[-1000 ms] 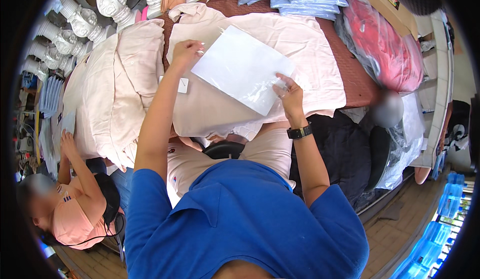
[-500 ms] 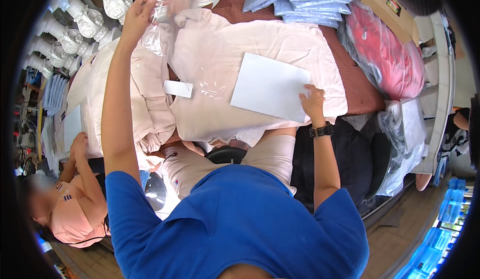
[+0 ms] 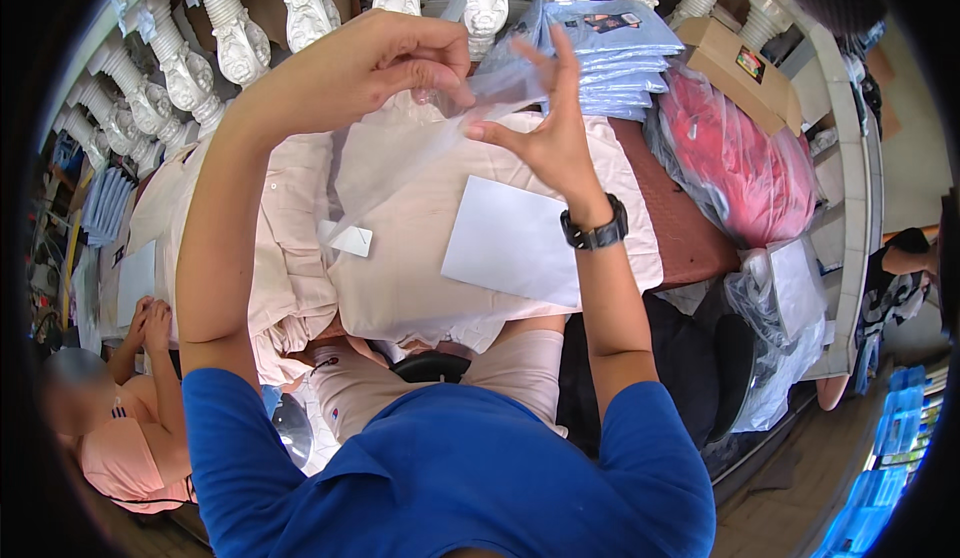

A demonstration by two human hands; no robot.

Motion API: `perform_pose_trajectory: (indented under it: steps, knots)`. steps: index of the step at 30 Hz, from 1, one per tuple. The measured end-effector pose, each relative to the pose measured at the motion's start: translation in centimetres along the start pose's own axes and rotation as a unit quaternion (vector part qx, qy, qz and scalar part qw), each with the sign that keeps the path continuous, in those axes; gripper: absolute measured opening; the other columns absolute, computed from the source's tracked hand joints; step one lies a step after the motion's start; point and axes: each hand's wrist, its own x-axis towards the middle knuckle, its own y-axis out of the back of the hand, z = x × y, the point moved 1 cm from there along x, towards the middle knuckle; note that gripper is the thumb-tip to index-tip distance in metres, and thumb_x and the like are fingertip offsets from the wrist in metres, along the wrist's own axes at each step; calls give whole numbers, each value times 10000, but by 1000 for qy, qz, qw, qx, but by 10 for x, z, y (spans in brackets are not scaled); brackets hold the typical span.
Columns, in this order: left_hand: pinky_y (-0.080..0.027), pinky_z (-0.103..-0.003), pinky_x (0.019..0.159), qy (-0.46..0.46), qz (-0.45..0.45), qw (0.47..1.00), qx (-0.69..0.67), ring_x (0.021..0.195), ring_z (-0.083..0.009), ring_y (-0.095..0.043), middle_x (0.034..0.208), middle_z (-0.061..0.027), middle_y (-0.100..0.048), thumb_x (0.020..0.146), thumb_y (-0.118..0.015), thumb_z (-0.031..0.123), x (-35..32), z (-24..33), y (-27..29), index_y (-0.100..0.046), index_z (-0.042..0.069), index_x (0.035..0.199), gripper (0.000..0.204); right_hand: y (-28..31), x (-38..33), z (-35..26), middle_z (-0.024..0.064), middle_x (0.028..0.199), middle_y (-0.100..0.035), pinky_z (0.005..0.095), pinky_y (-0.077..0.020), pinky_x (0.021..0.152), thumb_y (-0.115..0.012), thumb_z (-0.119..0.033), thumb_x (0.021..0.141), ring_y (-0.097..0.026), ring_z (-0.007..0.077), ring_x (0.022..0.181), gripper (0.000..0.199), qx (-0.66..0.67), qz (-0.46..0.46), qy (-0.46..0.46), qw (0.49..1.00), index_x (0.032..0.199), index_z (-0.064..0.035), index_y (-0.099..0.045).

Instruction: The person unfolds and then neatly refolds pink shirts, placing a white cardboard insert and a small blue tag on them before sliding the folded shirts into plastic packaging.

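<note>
A thin clear plastic bag [image 3: 400, 166] hangs raised above the table. My left hand [image 3: 410, 66] pinches its upper edge, fingers curled. Beside it, my right hand [image 3: 555, 138], with a black watch at the wrist, has thumb and fingers spread by the bag's other end; its fingertips are slightly blurred. Below lies a pale pink garment [image 3: 610, 208], flat on the table. A white rectangular sheet [image 3: 510, 243] rests on it, under my right wrist. To the left, a small white tag [image 3: 346, 239] lies on the garment, partly under the plastic.
Folded pale pink clothes [image 3: 285, 198] lie at left, near a seated person [image 3: 140, 428]. Bagged light-blue garments [image 3: 610, 63] are stacked at the back, beside a cardboard box [image 3: 740, 73] and a bag of red clothing [image 3: 740, 163]. White balusters [image 3: 310, 18] line the far side.
My right hand has left the white sheet and risen to the plastic bag. My left hand has moved right with the bag's edge, bringing both hands close together.
</note>
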Motion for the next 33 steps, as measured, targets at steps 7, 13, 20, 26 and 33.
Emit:
perform_pose_trajectory:
  steps: [7,13,20,26,33]
  knots:
    - [-472,-364,910,-37,140,960,238,1011,-261,-634,1084,-109,-688,940,-589,72,-16,-15,21,-649,10,1031,126,-26,11,32,70,984,-737,245,-486,694,-766,-228,899,-661,122,772,243,246,-195,-201,928,1041,-42,-702]
    - [-421,-448,986,3,343,851,398,1185,-360,-537,1341,-119,-573,879,-648,67,-63,18,-40,-607,60,1228,352,-14,32,70,75,843,-742,210,-411,517,-685,-195,959,-611,68,618,168,216,-192,-269,919,1010,-35,-675]
    - [-526,-394,822,-137,157,974,85,986,-309,-639,1160,-135,-638,834,-709,110,-143,-29,-264,-658,74,1093,267,-7,71,137,150,896,-755,217,-447,501,-654,-122,942,-549,76,533,154,163,-125,-334,920,1031,4,-653]
    - [-509,-425,851,179,265,946,51,1018,-352,-592,1187,-153,-597,839,-703,73,-169,-111,-338,-605,57,1133,310,78,122,216,84,900,-757,197,-411,473,-621,-96,913,-548,67,545,135,94,87,-334,934,986,-19,-702]
    - [-469,-430,820,201,226,941,156,989,-323,-565,1169,-86,-607,863,-661,125,-159,-109,-344,-627,90,1102,244,183,179,276,213,881,-706,358,-606,502,-540,3,886,-718,306,696,177,133,468,-301,821,989,138,-590]
